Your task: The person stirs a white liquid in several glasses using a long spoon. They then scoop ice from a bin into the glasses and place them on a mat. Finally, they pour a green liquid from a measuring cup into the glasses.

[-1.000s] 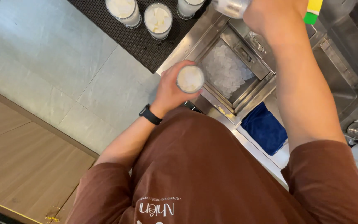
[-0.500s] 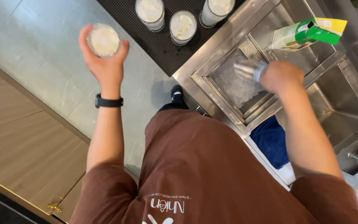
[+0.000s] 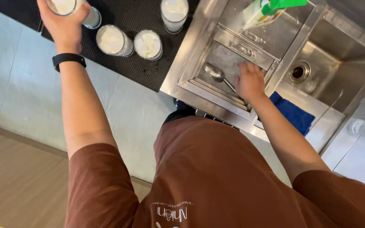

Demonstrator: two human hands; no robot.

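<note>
Head view — left hand grips an ice-filled cup (over the mat); right hand holds a metal scoop.

Black dotted mat, blue cloth, silver scoop.

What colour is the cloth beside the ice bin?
Blue: the cloth shows in the head view, near the right hand.

Cups on mat — left of ice bin; scoop inside.
</note>
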